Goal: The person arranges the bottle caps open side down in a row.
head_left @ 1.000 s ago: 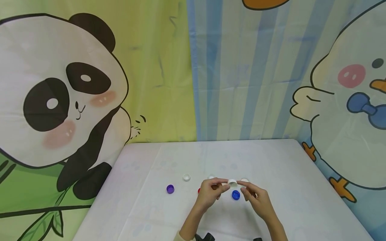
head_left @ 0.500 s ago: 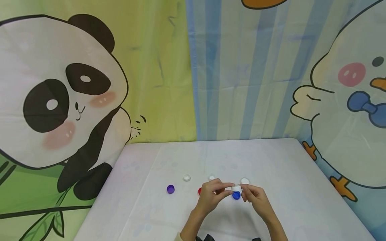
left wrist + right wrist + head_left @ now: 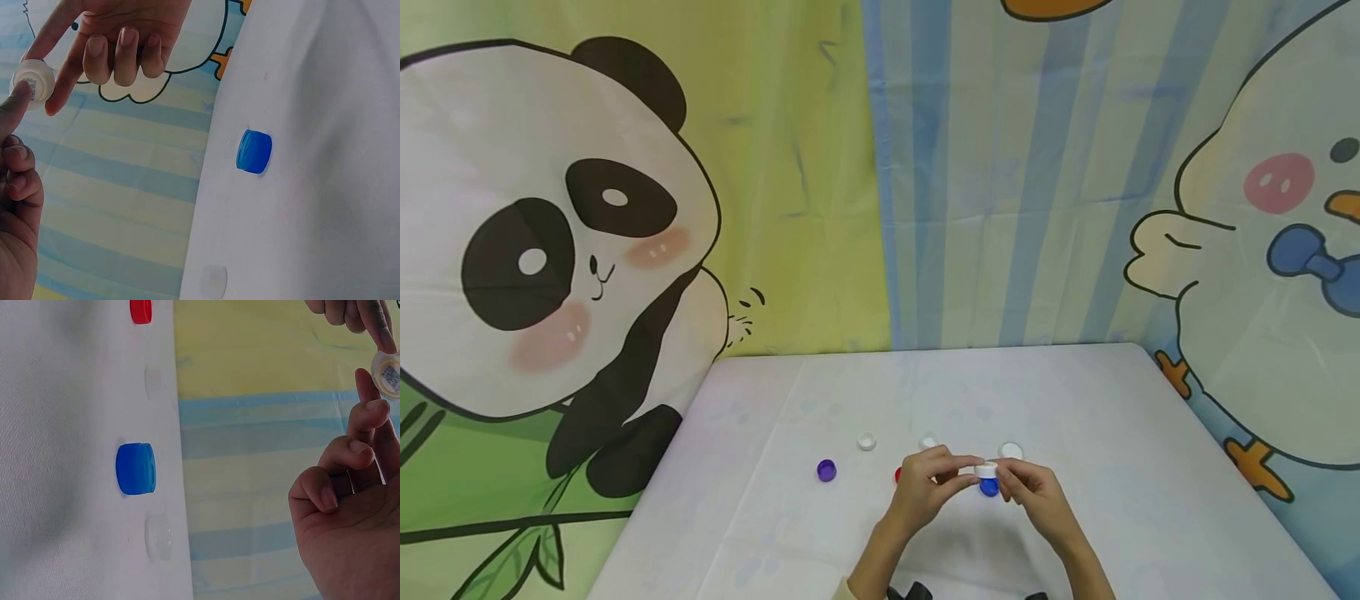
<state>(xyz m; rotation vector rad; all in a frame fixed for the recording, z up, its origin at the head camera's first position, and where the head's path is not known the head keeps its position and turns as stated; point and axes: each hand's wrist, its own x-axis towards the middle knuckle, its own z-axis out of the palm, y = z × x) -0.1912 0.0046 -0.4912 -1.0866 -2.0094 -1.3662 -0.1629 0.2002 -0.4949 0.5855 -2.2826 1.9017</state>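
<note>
A small white bottle cap [image 3: 987, 471] is held above the table between both hands. My left hand [image 3: 922, 487] pinches it from the left, and in the left wrist view the thumb lies on the face of the white cap [image 3: 44, 74]. From the other side my right hand [image 3: 1039, 504] has its index finger and thumb against the rim. A pale speckled inner face of this cap [image 3: 390, 376] shows in the right wrist view. Just below the hands a blue bottle cap [image 3: 989, 488] sits on the table. The left hand partly hides a red cap [image 3: 898, 475].
On the white tabletop [image 3: 775, 533] a purple cap [image 3: 827, 471] lies to the left. Farther back are three white caps: one at left [image 3: 867, 442], a middle one [image 3: 928, 439] partly behind the left hand, and one at right [image 3: 1011, 451]. A printed curtain [image 3: 790, 208] hangs behind.
Both hands have brought the white cap slightly right and lower, so it now overlaps the blue cap in the head view. Its opening, earlier seen from the front, has turned from view.
</note>
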